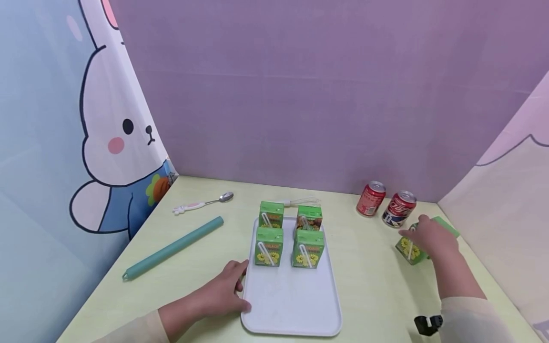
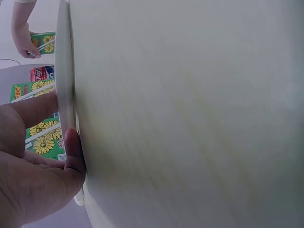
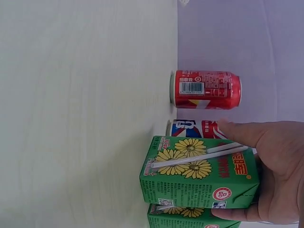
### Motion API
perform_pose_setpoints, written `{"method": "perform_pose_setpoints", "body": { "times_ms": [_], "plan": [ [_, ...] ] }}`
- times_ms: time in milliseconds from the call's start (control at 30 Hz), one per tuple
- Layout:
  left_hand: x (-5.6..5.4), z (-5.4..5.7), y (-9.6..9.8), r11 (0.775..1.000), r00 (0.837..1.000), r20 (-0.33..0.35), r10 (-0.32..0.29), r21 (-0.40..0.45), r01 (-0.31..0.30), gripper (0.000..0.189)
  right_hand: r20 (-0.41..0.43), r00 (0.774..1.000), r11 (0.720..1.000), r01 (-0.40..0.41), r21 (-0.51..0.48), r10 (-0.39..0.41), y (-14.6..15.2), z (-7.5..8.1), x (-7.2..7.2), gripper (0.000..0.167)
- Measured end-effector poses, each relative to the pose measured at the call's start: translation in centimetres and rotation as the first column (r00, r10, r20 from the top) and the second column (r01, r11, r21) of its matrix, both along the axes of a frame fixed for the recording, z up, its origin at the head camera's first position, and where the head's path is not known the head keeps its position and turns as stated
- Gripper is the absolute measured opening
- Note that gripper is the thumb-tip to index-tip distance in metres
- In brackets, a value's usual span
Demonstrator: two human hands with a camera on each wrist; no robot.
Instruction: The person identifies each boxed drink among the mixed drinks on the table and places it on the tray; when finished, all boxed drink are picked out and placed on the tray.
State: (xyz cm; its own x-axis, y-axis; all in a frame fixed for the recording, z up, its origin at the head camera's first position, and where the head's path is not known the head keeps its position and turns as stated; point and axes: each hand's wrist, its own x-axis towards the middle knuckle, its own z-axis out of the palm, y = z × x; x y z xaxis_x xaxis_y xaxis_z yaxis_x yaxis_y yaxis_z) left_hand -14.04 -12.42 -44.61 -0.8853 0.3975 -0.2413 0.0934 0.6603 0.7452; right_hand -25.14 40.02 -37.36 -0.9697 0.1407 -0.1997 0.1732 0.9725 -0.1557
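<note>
On the table, a white tray (image 1: 291,305) carries several green juice cartons (image 1: 269,247) with straws and yellow flowers, in two columns on its far half. My left hand (image 1: 225,290) holds the tray's left edge; the left wrist view shows the fingers (image 2: 40,108) at the rim. At the far right, my right hand (image 1: 435,238) grips a green juice carton (image 3: 199,173) by its upper end. Another green carton (image 3: 190,219) is right beside it, partly hidden by the gripped one. Two red soda cans (image 1: 371,199) stand just beyond that hand.
Left of the tray lie a teal rod (image 1: 173,248) and a spoon with a white and pink handle (image 1: 203,203). A whisk (image 1: 302,202) lies behind the tray. A purple backdrop (image 1: 300,95) closes off the table's far side.
</note>
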Motion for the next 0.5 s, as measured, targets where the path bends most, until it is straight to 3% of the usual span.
{"method": "perform_pose_setpoints", "body": {
  "times_ms": [500],
  "plan": [
    [0.10, 0.43, 0.07, 1.000, 1.000, -0.001, -0.006, 0.001, 0.006, 0.107, -0.052, 0.996, 0.997, -0.076, -0.002, 0.076, -0.33, -0.31, 0.15, 0.084]
  ]
}}
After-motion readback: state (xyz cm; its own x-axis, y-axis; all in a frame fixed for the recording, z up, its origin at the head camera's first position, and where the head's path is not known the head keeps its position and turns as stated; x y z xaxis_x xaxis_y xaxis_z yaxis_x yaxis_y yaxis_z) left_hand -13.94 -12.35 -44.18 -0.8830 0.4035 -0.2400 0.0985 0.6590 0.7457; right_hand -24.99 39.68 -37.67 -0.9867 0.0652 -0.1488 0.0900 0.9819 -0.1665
